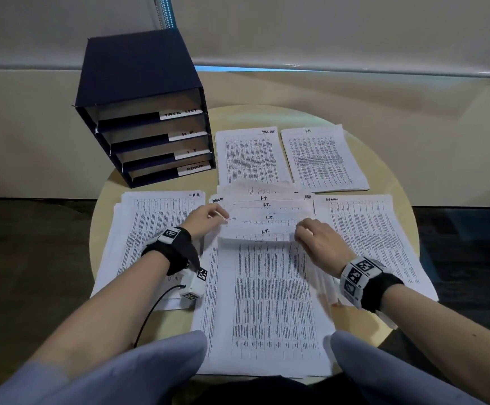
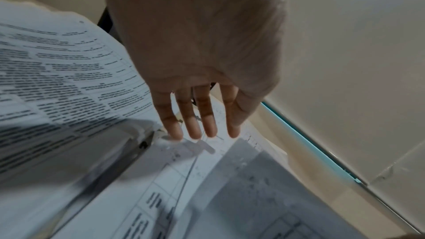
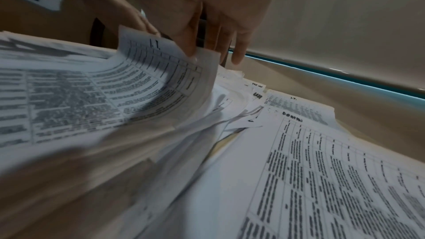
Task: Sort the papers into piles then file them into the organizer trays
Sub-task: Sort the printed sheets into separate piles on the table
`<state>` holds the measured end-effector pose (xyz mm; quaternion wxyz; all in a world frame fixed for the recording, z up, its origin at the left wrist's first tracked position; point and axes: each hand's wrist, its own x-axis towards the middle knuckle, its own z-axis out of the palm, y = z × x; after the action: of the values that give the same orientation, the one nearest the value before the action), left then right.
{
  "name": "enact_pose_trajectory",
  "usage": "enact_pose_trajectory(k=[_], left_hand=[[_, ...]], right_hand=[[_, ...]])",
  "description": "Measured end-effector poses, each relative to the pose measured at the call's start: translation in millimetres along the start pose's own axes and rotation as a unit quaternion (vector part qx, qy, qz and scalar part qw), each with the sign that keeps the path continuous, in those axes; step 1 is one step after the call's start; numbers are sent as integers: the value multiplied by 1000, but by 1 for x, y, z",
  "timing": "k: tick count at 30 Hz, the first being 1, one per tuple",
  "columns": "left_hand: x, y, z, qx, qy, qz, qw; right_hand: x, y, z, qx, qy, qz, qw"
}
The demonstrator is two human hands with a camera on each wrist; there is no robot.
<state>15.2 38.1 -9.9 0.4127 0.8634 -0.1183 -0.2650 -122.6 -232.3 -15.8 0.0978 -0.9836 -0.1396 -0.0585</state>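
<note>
While the left hand (image 1: 205,219) lies flat-fingered on the fanned papers (image 1: 267,217), the right hand (image 1: 318,241) pinches their corner.

We see the left hand (image 2: 197,57) from behind, palm side down, four fingers (image 2: 208,115) straight and slightly spread, tips pointing down at a flat printed sheet (image 2: 174,184) w/ table lines and blurred text. Whether the tips touch that sheet we can't tell; their shadow falls just below them on it. Left of the hand, a curved bunch of printed pages (image 2: 59,83) rises, its edge right beside the little finger. Beneath those pages, more stacked sheet edges (image 2: 96,159), blurred. Right of the hand, a beige wall (image 2: 345,61) and a thin blue-lit strip (image 2: 306,143) running diagonally. Thumb not visible.
</note>
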Motion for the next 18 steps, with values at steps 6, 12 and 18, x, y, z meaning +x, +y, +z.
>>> enact_pose_trajectory(k=[6,12,18], left_hand=[[5,12,12,79,-60,47,994],[-1,20,17,108,-133,17,985],[-3,21,10,204,-121,50,970]], right_hand=[[-8,-9,9,73,-34,50,996],[5,-7,3,69,-72,63,993],[8,-5,-1,72,-65,57,994]])
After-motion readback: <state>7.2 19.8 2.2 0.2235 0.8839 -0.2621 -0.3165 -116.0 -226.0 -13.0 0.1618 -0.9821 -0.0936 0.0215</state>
